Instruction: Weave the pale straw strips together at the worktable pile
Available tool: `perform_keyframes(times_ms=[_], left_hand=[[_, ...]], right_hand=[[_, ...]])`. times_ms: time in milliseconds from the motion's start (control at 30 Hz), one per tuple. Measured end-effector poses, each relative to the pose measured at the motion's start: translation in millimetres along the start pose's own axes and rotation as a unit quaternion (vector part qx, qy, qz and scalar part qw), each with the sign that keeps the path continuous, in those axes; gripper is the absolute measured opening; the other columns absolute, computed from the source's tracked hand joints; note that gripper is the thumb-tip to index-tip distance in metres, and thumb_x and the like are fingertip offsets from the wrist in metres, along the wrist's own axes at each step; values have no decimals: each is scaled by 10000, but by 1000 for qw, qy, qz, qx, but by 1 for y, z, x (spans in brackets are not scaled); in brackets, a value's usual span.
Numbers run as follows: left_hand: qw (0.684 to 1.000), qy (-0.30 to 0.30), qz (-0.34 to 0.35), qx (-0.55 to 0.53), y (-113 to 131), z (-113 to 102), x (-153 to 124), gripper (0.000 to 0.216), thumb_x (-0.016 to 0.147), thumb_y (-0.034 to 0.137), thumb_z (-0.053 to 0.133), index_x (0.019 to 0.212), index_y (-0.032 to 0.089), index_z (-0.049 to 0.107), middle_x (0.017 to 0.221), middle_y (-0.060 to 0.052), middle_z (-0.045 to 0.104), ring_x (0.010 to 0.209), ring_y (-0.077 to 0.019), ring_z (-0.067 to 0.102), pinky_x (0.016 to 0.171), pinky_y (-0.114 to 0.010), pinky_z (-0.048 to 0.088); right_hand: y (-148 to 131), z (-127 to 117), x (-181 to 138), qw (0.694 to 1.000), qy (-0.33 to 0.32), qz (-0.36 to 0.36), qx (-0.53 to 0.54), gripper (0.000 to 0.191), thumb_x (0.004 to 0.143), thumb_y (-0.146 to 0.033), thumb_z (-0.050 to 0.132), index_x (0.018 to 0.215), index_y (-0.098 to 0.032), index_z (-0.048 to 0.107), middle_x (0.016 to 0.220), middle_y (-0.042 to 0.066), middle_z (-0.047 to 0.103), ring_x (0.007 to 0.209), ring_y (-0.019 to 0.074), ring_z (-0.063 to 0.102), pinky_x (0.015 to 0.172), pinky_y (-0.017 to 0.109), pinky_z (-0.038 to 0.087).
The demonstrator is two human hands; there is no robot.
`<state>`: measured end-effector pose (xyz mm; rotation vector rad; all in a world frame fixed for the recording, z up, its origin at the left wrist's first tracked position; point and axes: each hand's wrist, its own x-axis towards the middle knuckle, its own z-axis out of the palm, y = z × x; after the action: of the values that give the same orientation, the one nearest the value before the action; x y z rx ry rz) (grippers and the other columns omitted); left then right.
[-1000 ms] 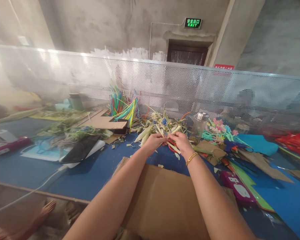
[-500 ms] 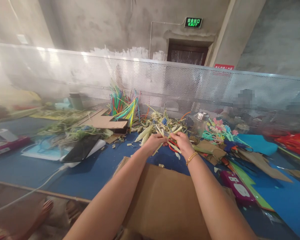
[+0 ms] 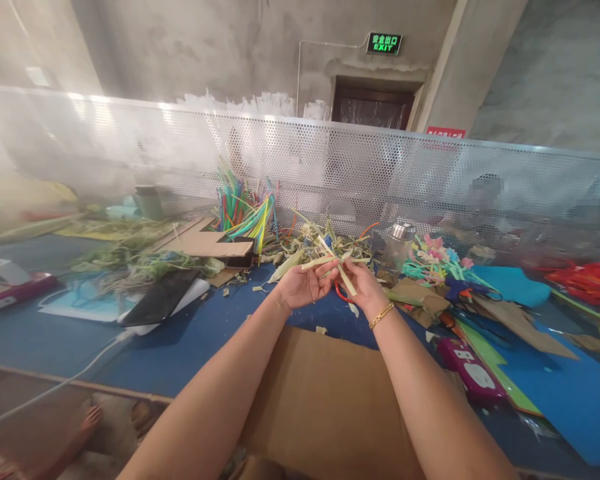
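Note:
Pale strips of corn husk (image 3: 347, 280) cross between my two hands above the blue table. My right hand (image 3: 364, 288) pinches them where they cross, with one strip slanting down past its fingers. My left hand (image 3: 303, 288) is turned palm up, its fingers curled and their tips at a husk strip (image 3: 314, 264) that points left. The exact grip of these fingertips is partly hidden. Just beyond the hands lies a heap of dried corn husks (image 3: 330, 243). A red-orange ring-like piece (image 3: 340, 291) shows beneath the hands.
Brown cardboard (image 3: 330, 400) lies in front of me. A bundle of coloured stems (image 3: 245, 213) stands behind, left of a clear bottle (image 3: 397, 247). Craft flowers (image 3: 435, 260), scissors (image 3: 473, 290) and a purple power strip (image 3: 473, 370) are on the right. A perforated screen (image 3: 300, 160) borders the table.
My left hand has rolled palm up, its fingers uncurling from a tight pinch. The husk strips have turned in my right hand, which stays nearly in place.

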<state>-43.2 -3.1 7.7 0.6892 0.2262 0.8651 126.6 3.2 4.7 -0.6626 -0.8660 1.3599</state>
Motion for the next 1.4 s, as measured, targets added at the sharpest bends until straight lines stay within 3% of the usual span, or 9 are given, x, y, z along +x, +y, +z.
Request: perform_keyframes(times_ms=[200, 367, 500, 567, 633, 767, 1067, 1200, 1400], left_hand=[[993, 47, 44, 103, -10, 0, 8, 274, 765, 109, 670, 1035, 157, 680, 947, -61, 705, 740, -86, 633, 609, -169, 454], [975, 124, 109, 147, -14, 2, 13, 305, 762, 311, 714, 1015, 144, 688, 817, -58, 698, 701, -112, 633, 595, -189, 468], [973, 152, 100, 140, -11, 5, 11, 264, 751, 254, 711, 985, 133, 696, 809, -59, 700, 713, -118, 648, 574, -175, 466], [975, 150, 78, 143, -10, 6, 10, 231, 751, 228, 701, 960, 129, 700, 755, -48, 688, 667, -108, 639, 543, -168, 458], [976, 139, 48, 159, -10, 7, 10, 189, 755, 233, 696, 908, 124, 702, 692, -41, 664, 605, -98, 619, 514, -166, 450], [973, 127, 17, 192, -14, 7, 9, 143, 723, 242, 740, 794, 136, 676, 666, -36, 647, 556, -88, 600, 493, -163, 446], [964, 154, 13, 217, -13, 2, 11, 224, 703, 299, 766, 781, 133, 637, 601, -19, 623, 468, -71, 545, 458, -163, 417], [963, 150, 7, 222, -13, 1, 13, 222, 691, 304, 766, 725, 132, 629, 583, -28, 609, 450, -73, 532, 442, -167, 407], [974, 137, 2, 181, -14, 7, 17, 124, 685, 173, 735, 747, 143, 631, 609, -18, 615, 501, -77, 569, 496, -168, 451]], right_hand=[[2, 6, -5, 999, 10, -20, 40, 294, 563, -222, 819, 737, -227, 582, 691, -19, 694, 681, 159, 667, 680, 295, 538], [-2, 10, -10, 999, -35, -21, -26, 297, 555, -248, 836, 743, -204, 611, 772, 2, 714, 735, 161, 668, 685, 278, 524], [-21, -2, -9, 998, -58, 14, 17, 338, 670, -507, 740, 789, -198, 672, 856, 37, 722, 819, 180, 661, 688, 295, 529], [-29, -11, -6, 998, -40, 18, 33, 456, 716, -635, 635, 820, -194, 693, 847, 49, 719, 791, 179, 653, 670, 307, 531], [-28, -17, -2, 1000, -20, 12, -11, 422, 704, -597, 673, 822, -193, 704, 789, 39, 712, 709, 157, 637, 629, 288, 517], [-8, -14, 2, 987, -74, 24, -140, 317, 597, -406, 818, 808, -197, 707, 708, 8, 693, 606, 142, 609, 595, 281, 492], [-1, -7, 0, 971, -115, -28, -209, 353, 610, -480, 780, 798, -197, 685, 704, -8, 670, 635, 138, 598, 619, 273, 470], [5, -6, 3, 964, -68, -79, -245, 323, 635, -489, 754, 717, -190, 661, 636, -23, 627, 569, 116, 538, 575, 256, 425], [8, 0, 2, 960, -9, -139, -245, 304, 624, -477, 747, 675, -188, 671, 642, -3, 637, 624, 142, 549, 615, 275, 430]])
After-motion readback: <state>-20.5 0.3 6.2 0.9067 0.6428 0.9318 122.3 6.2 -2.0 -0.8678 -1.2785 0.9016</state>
